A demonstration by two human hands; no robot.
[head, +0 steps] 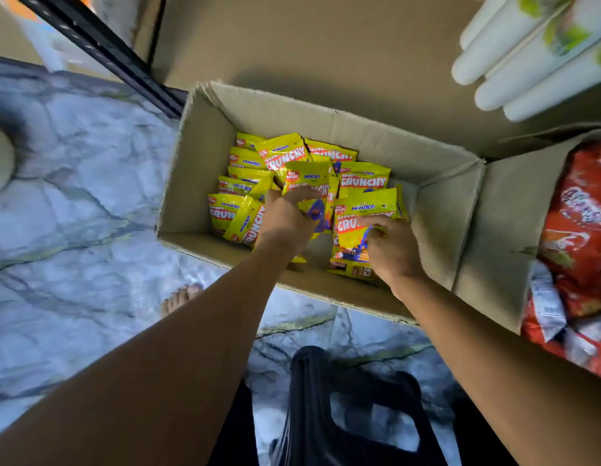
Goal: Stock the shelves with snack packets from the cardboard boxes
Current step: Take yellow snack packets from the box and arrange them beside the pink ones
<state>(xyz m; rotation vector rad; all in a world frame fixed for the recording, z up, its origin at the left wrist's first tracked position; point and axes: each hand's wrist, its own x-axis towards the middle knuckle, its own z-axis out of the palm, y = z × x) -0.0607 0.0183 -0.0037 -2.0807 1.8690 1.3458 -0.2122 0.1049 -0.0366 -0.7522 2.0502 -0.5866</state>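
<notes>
While both arms reach down into the cardboard box [191, 169] on the floor [73, 213], the left hand [285, 220] curls round one yellow snack packet [309, 183] and the right hand [393, 247] pinches a second yellow packet [363, 213]. Many more lie loose inside. Beside it, another box [494, 237] holds red packets [581, 213]. No stocked shelf shows, so most of the stocking appears yet to be done.

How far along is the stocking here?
Done: nothing shelved in view, though the cardboard box shows bare space at its right end. In hand: left hand and right hand each grip a Monster Crunchy packet. Left: the remaining yellow packets and the red packets in the neighbouring box.
</notes>
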